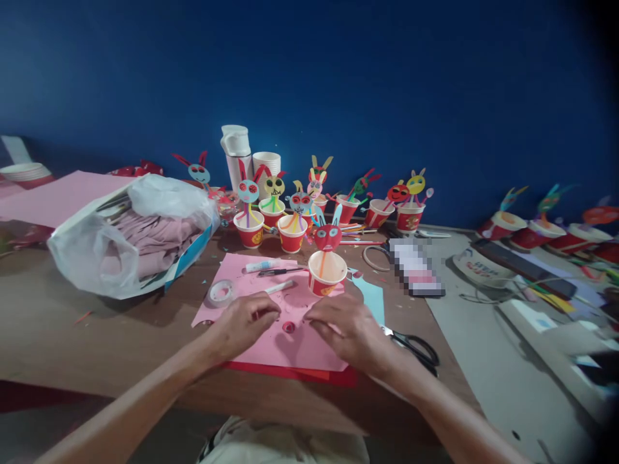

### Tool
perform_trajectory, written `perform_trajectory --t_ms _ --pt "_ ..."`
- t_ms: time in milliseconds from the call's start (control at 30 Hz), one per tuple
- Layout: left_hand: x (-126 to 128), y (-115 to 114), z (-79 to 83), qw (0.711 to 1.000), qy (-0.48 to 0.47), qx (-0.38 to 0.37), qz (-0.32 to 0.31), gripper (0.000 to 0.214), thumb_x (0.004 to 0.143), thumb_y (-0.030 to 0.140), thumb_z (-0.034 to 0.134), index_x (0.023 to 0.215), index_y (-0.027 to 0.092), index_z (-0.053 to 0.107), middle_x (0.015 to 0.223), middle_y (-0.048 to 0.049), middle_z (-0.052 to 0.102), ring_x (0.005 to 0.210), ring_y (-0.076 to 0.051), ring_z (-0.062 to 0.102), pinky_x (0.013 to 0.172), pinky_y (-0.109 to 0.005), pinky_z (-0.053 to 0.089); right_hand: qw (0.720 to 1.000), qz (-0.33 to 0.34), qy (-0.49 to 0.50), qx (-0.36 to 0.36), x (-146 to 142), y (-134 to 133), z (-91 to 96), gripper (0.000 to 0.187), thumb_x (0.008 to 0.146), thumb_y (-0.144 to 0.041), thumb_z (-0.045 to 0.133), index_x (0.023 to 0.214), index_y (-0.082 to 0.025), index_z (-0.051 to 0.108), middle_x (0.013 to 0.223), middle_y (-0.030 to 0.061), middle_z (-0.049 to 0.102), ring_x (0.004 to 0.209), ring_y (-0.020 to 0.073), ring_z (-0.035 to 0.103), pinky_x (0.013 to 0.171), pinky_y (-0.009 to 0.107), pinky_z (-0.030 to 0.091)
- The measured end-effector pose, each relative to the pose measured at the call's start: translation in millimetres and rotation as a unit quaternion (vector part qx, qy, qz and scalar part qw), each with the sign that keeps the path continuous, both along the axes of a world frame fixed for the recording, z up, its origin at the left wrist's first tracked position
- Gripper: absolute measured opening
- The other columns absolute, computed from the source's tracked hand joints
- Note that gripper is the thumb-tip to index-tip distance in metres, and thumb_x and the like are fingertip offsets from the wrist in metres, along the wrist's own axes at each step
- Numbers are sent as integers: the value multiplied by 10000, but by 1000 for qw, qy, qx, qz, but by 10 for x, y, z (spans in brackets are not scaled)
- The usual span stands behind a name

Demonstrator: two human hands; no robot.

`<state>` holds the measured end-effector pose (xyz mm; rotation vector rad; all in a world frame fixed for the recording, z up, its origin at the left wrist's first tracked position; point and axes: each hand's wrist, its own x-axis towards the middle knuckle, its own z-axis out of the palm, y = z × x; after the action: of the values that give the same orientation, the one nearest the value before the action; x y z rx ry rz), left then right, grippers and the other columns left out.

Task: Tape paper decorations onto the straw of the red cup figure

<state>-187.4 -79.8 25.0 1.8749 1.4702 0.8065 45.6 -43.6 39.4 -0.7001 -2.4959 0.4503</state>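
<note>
Red round piece (289, 327), best taken by edge, prob. light & soft, on pink paper (271, 351) btw L hand (244, 322) & R hand (351, 327), both curled inward, can't tell if pinching sth.

Lower centre: left hand (246, 323), right hand (342, 325), over pink paper (264, 351); small red disc (289, 327) between. Lower right: black-handled scissors (403, 337). Left: plastic bag (72, 254).

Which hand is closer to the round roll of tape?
Left. The left hand is close beside the roll of tape, a little nearer the person's body. The right hand is farther away, over the other side of the pink paper.
</note>
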Motion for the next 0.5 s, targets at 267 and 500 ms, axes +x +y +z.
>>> perform_trajectory --t_ms 267,500 --pt "9 -5 -117 1000 -13 -14 -10 218 864 255 458 770 171 635 767 -16 649 730 -150 585 689 -214 426 978 -50 -185 81 -442 -70 -404 195 866 -148 513 1007 -227 621 829 37 586 725 167 534 646 289 324" --pt "-51 18 -262 996 -71 -42 41 266 851 396 482 824 181 636 769 -23 648 657 -146 566 619 -213 442 982 -67 -163 62 -436 -26 -434 117 872 -235 524 891 -204 635 805 32 595 765 180 527 668 292 338"
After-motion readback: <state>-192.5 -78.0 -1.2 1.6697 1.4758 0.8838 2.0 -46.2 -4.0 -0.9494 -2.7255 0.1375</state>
